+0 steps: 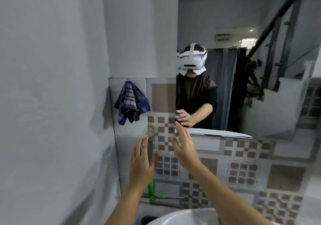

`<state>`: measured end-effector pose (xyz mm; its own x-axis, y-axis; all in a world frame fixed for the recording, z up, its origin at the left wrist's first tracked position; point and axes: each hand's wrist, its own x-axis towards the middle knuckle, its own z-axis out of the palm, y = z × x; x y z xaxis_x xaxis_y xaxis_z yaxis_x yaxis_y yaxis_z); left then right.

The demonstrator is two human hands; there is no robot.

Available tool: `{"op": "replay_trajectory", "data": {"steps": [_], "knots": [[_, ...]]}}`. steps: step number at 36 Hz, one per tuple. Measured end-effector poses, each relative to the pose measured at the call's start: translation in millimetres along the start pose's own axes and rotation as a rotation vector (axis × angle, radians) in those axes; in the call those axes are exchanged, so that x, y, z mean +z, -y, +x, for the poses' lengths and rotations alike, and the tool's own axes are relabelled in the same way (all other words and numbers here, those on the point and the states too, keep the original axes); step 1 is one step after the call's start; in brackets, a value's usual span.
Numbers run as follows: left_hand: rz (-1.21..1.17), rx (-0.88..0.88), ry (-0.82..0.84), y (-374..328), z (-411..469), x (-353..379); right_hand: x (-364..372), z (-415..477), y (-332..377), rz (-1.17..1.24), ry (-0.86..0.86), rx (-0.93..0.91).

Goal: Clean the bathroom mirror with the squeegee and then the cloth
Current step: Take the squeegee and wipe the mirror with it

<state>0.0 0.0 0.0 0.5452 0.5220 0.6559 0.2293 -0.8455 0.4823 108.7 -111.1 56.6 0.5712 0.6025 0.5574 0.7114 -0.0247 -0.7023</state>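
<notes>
The mirror [243,24] hangs on the wall ahead and fills the upper right. A blue checked cloth [131,102] hangs on the tiled wall to its left. Below that, a green squeegee [151,192] hangs head down against the tiles, with its upper handle hidden behind my left hand. My left hand [141,164] is raised with fingers spread, close to a hook [150,132] on the wall, and holds nothing. Beside it, my right hand [185,148] is open with fingertips near the mirror's lower left corner.
A white sink [182,217] sits below at the bottom edge. A plain grey wall closes the left side. Patterned brown and grey tiles [243,169] cover the wall under the mirror. The mirror reflects a person wearing a headset, a curtain and a staircase.
</notes>
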Motion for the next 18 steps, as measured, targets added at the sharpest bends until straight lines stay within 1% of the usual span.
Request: {"op": "replay_trajectory", "data": {"steps": [2, 5, 11, 15, 18], "knots": [[-0.060, -0.073, 0.035, 22.6, -11.6, 9.5, 22.2, -3.5, -11.3, 0.045, 0.027, 0.062], [-0.188, -0.188, 0.187, 53.5, -30.3, 25.9, 59.5, -14.8, -32.4, 0.052, 0.088, 0.161], [-0.403, -0.362, 0.387, 85.3, -47.4, 45.1, 111.1, -18.5, -47.6, 0.210, 0.075, 0.311], [-0.470, -0.396, 0.482, 95.6, -54.4, 57.9, 132.7, -19.7, -52.7, 0.330, 0.030, 0.342], [-0.492, -0.394, 0.472, 96.4, -59.4, 65.6, 141.6, -21.9, -55.7, 0.354, -0.028, 0.329]]}}
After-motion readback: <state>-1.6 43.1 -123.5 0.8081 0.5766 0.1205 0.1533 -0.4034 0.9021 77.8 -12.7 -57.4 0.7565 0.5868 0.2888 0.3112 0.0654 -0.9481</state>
